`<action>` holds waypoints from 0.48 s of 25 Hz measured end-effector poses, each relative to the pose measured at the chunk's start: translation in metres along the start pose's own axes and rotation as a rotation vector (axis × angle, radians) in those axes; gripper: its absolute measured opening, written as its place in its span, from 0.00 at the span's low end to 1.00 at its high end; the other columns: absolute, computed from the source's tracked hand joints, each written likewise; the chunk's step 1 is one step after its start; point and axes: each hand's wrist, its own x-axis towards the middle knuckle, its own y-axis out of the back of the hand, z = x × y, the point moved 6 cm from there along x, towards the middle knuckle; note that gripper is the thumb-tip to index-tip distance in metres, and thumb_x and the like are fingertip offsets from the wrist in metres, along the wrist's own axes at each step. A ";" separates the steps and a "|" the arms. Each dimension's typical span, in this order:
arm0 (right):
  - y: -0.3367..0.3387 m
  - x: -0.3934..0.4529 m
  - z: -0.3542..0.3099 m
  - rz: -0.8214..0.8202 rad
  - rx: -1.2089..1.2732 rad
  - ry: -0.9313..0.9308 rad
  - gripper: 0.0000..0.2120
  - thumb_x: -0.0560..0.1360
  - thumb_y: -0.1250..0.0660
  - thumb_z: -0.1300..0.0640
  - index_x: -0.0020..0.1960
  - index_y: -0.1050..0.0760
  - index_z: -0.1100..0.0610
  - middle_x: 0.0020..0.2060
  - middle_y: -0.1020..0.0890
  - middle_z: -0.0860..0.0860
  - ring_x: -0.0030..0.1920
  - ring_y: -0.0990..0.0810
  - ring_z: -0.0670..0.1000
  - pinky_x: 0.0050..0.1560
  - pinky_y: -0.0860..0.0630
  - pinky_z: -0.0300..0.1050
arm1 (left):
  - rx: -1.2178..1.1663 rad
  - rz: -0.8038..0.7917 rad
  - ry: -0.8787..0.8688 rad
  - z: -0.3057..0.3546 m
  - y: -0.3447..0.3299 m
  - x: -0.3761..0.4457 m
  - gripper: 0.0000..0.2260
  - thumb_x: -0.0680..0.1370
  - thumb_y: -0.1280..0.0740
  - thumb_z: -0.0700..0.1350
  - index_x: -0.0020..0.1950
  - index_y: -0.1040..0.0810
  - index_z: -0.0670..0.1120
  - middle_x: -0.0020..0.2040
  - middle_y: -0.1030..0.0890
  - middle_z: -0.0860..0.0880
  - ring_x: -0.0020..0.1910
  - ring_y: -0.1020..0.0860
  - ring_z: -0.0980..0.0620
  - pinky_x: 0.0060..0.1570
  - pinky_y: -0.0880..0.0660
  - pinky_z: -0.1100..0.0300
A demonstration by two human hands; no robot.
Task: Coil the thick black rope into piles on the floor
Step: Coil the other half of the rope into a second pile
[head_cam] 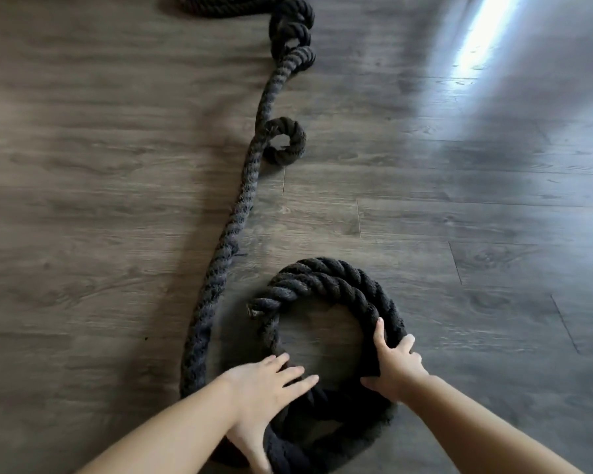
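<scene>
— Where has the person got to with it?

— First pile, I'd say, and early. The thick black rope [235,213] has a small coil [326,282] started on the wood-plank floor [459,234], right in front of the person's knees. It looks like one full ring with a second turn lying on top, the frayed end [254,311] tucked on the ring's left side.

— And the hands?

— Both on the ring. The left hand [264,381] lies on the near-left arc, fingers straight and spread, pressing it down with the thumb round the outer edge. The right hand [392,362] has its fingers curled over the right arc, gripping it.

— Which way does the rest run?

— Away from the person. From the ring's near-left side the rope sweeps out and runs up the floor, its long axis pointing almost straight ahead, leaning a little right. Halfway along there's a tight kink loop [285,142], then a twisted knot-like bunch [293,29] further on, and beyond that what looks like more rope [220,3] at the far edge.

— So next?

— My guess: hold the ring steady with one hand and draw the free length in around it. That kink will likely need untwisting first, or the turn won't lie flat.
</scene>
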 end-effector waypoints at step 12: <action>0.098 0.095 -0.036 -0.051 -0.286 0.296 0.54 0.73 0.30 0.42 0.74 0.74 0.40 0.74 0.61 0.68 0.70 0.40 0.70 0.64 0.31 0.62 | 0.462 0.001 0.169 -0.108 0.005 -0.010 0.67 0.61 0.33 0.77 0.74 0.76 0.45 0.73 0.79 0.44 0.76 0.69 0.41 0.65 0.65 0.26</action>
